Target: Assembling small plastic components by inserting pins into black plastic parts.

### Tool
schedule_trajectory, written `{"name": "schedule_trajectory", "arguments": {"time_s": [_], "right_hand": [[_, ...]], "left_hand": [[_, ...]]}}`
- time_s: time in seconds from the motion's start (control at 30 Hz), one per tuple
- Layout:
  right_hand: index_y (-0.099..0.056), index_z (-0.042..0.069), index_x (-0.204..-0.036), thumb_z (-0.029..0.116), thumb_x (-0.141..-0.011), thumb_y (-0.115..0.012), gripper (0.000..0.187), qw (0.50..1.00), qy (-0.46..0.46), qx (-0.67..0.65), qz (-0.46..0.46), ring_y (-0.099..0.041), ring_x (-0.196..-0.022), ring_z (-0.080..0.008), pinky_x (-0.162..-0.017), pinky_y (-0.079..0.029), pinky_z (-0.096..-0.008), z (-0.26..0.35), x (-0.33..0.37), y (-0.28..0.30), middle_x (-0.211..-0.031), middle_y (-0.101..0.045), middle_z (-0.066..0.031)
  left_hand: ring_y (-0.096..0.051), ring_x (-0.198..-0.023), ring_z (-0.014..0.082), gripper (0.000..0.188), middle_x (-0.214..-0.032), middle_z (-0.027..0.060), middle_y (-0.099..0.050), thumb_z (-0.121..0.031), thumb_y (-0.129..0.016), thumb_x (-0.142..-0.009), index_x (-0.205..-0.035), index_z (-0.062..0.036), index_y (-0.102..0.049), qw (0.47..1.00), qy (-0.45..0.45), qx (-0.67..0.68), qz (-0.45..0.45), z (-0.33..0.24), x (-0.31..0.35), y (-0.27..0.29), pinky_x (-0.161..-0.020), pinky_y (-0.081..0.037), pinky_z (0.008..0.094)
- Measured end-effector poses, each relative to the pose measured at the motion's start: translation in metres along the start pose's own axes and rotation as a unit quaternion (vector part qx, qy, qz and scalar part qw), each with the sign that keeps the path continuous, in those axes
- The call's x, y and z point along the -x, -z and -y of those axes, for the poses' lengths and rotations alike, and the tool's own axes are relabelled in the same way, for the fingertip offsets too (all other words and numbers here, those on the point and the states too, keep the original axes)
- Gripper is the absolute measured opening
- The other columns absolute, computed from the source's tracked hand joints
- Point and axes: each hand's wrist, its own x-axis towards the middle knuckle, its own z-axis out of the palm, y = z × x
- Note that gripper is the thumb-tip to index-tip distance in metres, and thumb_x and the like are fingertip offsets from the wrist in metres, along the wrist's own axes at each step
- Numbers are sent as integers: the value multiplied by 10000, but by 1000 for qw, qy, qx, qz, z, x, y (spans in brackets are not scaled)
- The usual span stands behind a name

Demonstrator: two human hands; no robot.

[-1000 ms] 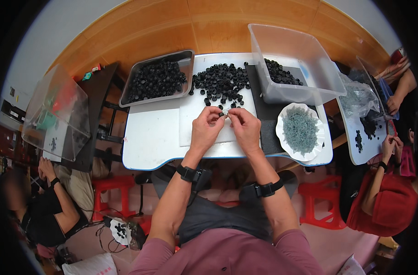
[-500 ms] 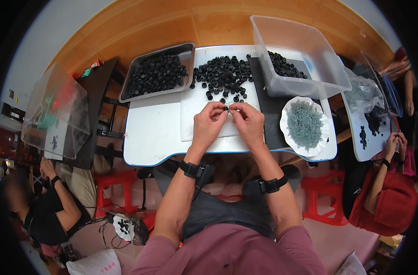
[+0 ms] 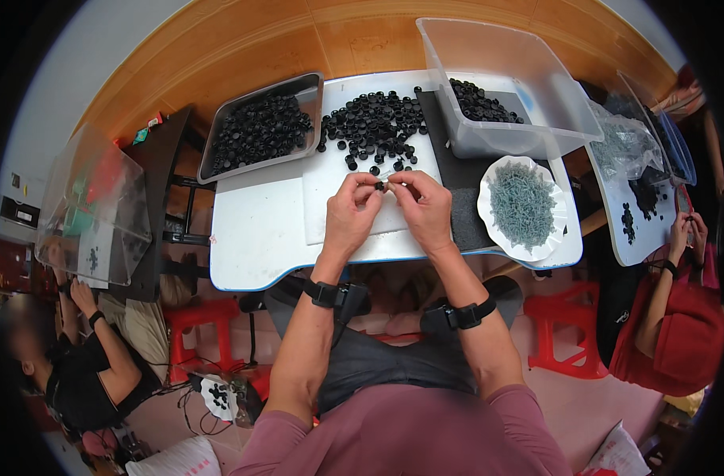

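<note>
Over the white board on the table, my two hands meet close together. My left hand (image 3: pixel 351 214) pinches a small black cap (image 3: pixel 379 186) between thumb and fingertips. Right beside it, the fingertips of my right hand (image 3: pixel 425 213) are pressed together at the cap; what they hold, if anything, is too small to name. Just beyond my fingers lies a loose heap of black caps (image 3: pixel 374 119), with several strays nearest my hands. To the right, a white scalloped plate (image 3: pixel 486 225) carries a mound of small grey-green pieces (image 3: pixel 523 205).
A metal tray (image 3: pixel 315 111) full of black caps stands at the back left. At the back right, a clear plastic bin (image 3: pixel 505 141) with black parts rests partly on a dark mat (image 3: pixel 465 210). People sit at side tables left and right; red stools (image 3: pixel 564 329) flank me.
The whole view has shifted slightly, with the table things a little further left. My hands stay together at the cap, fingers slightly repositioned around it.
</note>
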Motion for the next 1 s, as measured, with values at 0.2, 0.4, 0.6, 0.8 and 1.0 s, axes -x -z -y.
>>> {"name": "schedule_trajectory", "arguments": {"time_s": [0.2, 0.4, 0.6, 0.8, 1.0], "right_hand": [[-739, 1, -970, -8, -885, -718, 88, 1000, 1, 10, 5, -726, -732, -168, -644, -561, -275, 3, -1, 1, -894, -747, -108], [-736, 0, -967, -13, -880, -723, 89, 999, 19, 29, 11, -702, -705, -168, -628, -549, -275, 5, 0, 1, -890, -740, -106], [-736, 4, -965, -11, -877, -726, 90, 997, 50, 50, 14, -690, -696, -180, -613, -537, -282, 7, 0, 0, -888, -731, -108], [-746, 8, -959, 3, -874, -731, 86, 998, 37, 44, 11, -687, -674, -166, -605, -536, -276, 5, 0, 0, -884, -743, -103], [-760, 19, -955, 18, -867, -743, 89, 999, -25, 20, 10, -684, -643, -145, -593, -534, -267, 0, 1, 0, -863, -755, -92]], "left_hand": [[-753, -848, 170, 218, -948, 121, -788, -99, -698, -929, -1117, -10, -632, 1000, -9, -15, -6, 1, 0, -1, -780, -568, 290], [-761, -835, 193, 229, -940, 128, -786, -102, -704, -917, -1118, -14, -641, 998, -26, -50, -14, -3, 1, -2, -768, -576, 298], [-764, -822, 211, 221, -926, 133, -781, -97, -702, -912, -1108, -11, -647, 996, -44, -67, -26, -4, 1, -4, -754, -583, 310], [-766, -822, 223, 222, -921, 138, -778, -95, -701, -909, -1106, -10, -643, 996, -53, -73, -23, -4, 1, -4, -750, -584, 317], [-768, -830, 239, 222, -932, 140, -778, -94, -696, -910, -1107, -11, -636, 995, -55, -77, -15, -4, 1, -3, -750, -586, 322]]}}
